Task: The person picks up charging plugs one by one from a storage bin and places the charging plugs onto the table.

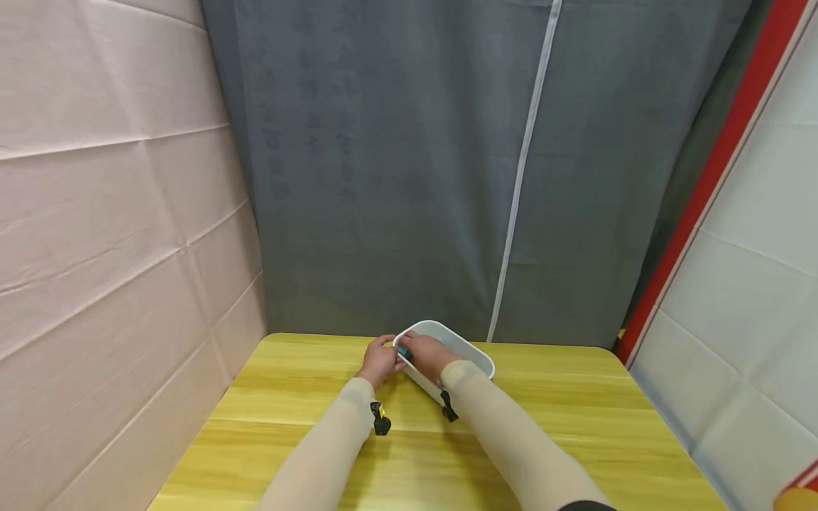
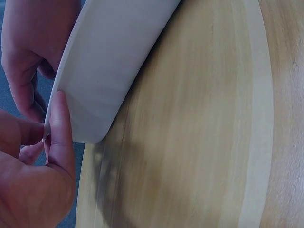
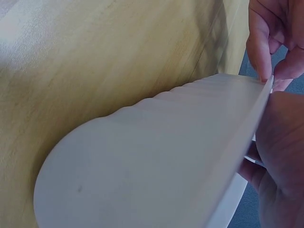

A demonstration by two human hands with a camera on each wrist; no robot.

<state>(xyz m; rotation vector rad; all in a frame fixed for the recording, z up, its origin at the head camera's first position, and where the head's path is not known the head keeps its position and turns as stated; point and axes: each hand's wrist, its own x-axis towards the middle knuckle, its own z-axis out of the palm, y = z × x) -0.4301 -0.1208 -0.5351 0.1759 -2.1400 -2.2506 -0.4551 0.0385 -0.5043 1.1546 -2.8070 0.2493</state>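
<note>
Head | left hand point(image 1: 379, 362): fingers pinching white bin point(image 1: 456, 343) rim | right hand point(image 1: 429, 356): inside, finger hold unclear | table point(image 1: 562, 397) extends both sides

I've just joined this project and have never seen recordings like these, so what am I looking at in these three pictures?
There is no machine here: a person in long pale sleeves works with two bare hands. The wide picture comes from a camera on the head, looking forward and down. The other two come from cameras on the left and right wrists, so the same scene appears close up and from odd angles.

On the wooden table is a white bin. The left hand pinches its rim near a corner. The right hand reaches inside; whether it holds anything is hidden. A small teal thing shows beside it, too small to identify.
</note>
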